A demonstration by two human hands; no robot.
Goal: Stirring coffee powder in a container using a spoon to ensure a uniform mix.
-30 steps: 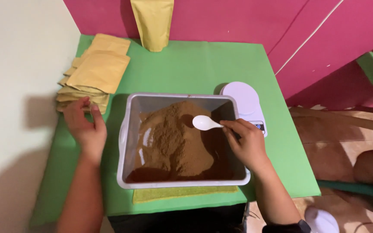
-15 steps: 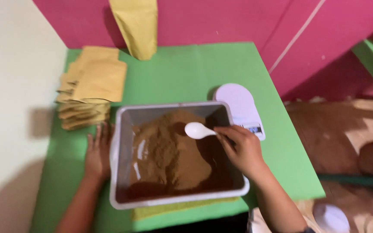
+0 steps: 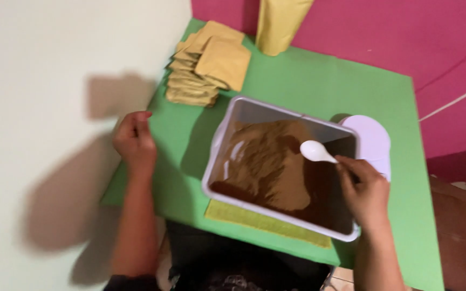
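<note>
Near edge of the green surface (image 3: 297, 86): a yellow-green mat (image 3: 265, 222) lies under the white tub (image 3: 218, 161), which holds a heap of brown powder (image 3: 268, 164) banked toward its left side. The right hand (image 3: 368, 194) is closed in a pinch on the handle of a white spoon (image 3: 317, 152), whose bowl hangs over the powder near the tub's right half, apparently empty.

Left edge: the left hand (image 3: 135, 144) has lifted off the tub's left wall, where it lay half a second ago, and now hovers at the surface's left edge with fingers loosely curled, holding nothing. The tub is therefore no longer steadied; only the spoon hand is engaged with the powder. The spoon's position over the heap has changed little across the three moments.

Right side, behind the tub: a white scale (image 3: 373, 141) touches or nearly touches the tub's far right corner.

Far left corner: a stack of tan pouches (image 3: 208, 64), fanned and untouched. Far edge: one upright yellow pouch (image 3: 281, 24) against the pink wall (image 3: 395, 37). The view has swung left, bringing more of the pale wall (image 3: 55, 108) into frame.
</note>
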